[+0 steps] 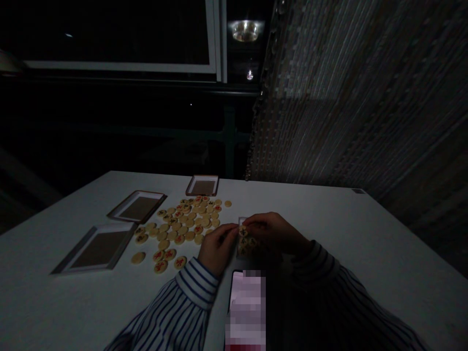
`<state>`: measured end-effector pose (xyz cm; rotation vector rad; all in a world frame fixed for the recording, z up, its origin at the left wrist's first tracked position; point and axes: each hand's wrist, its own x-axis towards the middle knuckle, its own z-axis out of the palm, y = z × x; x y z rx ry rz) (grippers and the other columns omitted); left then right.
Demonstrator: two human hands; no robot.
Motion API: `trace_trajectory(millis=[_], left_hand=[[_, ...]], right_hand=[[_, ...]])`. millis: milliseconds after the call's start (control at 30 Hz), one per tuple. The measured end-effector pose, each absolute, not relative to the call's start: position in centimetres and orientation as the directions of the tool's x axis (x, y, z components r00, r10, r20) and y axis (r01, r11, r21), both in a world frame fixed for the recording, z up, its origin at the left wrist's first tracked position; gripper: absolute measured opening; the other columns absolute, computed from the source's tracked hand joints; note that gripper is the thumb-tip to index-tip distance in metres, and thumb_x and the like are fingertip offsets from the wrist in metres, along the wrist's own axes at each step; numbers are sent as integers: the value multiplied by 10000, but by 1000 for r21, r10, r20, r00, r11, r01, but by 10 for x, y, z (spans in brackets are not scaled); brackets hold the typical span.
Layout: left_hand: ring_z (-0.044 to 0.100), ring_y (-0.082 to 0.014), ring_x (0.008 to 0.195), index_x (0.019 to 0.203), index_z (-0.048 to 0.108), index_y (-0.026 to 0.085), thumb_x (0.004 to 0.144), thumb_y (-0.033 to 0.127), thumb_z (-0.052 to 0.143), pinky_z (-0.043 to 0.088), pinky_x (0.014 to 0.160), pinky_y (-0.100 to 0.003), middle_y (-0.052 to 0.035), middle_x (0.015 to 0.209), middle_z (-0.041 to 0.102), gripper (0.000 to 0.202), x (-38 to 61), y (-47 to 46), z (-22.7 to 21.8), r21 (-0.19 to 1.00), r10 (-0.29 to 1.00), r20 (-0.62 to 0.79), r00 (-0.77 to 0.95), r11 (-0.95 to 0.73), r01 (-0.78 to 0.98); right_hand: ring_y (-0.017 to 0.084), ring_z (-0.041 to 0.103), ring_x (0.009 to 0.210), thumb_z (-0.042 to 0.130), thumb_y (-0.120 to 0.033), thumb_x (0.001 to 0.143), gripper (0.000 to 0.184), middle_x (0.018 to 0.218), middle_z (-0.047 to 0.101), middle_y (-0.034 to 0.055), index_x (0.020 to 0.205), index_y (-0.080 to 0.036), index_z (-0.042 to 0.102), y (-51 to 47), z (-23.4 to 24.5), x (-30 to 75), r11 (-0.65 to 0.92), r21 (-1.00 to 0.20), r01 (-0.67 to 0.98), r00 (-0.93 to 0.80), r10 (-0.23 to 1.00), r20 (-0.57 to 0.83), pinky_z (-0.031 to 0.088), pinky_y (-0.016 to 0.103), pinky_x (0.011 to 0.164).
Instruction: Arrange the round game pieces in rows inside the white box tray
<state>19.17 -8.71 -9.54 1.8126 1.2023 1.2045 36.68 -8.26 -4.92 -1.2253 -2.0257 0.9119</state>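
Observation:
A small narrow white box [240, 253] lies in front of me, with several round Chinese chess pieces [243, 242] in it, their dark characters facing up. My left hand [218, 247] is closed at the box's left edge, thumb and finger pressed against it. From the right, my right hand [276, 232] reaches over the far end, its fingers pinched at the topmost chess piece [243, 231]. Part of the box is in shadow and covered by the right hand. A loose pile of wooden chess pieces [189, 223] spreads to the left, some with red or black characters, others plain side up.
Three shallow open trays stand around the pile: a near-left tray [100, 249], a middle tray [141, 206] and a far tray [203, 186]. A lit phone [245, 307] lies on the white table [321, 209] between my forearms. A bead curtain [329, 97] hangs behind, right.

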Motion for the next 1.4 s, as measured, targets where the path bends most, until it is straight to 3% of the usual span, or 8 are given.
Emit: trace_trajectory(millis=[300, 633, 1067, 1400], left_hand=[[613, -162, 775, 836, 660, 161, 724, 328, 549, 473, 735, -274, -40, 808, 683, 230, 193, -89, -88, 930, 961, 234, 145, -264, 254], [617, -168, 777, 825, 672, 164, 717, 324, 560, 481, 745, -284, -39, 806, 691, 223, 193, -88, -89, 946, 956, 222, 194, -259, 193], [604, -154, 679, 786, 657, 142, 698, 345, 568, 480, 631, -260, -39, 711, 676, 238, 193, -89, -89, 967, 974, 150, 171, -180, 180], [610, -151, 687, 784, 635, 136, 673, 353, 593, 482, 648, -257, -39, 719, 675, 248, 192, -87, -91, 986, 984, 129, 122, -141, 90]], right_hand=[[128, 605, 746, 511, -265, 767, 208, 839, 671, 13, 900, -188, 650, -83, -47, 366, 404, -743, 533, -447, 880, 158, 454, 235, 681], [130, 602, 753, 491, -280, 788, 232, 844, 668, 14, 933, -203, 654, -83, -44, 367, 452, -707, 543, -498, 852, 162, 447, 227, 681], [133, 605, 761, 515, -259, 757, 209, 844, 667, 27, 899, -171, 641, -83, -47, 366, 374, -748, 548, -414, 899, 145, 466, 254, 698], [136, 601, 778, 532, -277, 750, 214, 864, 661, 39, 903, -167, 632, -83, -47, 366, 326, -785, 527, -377, 917, 128, 467, 277, 721]])
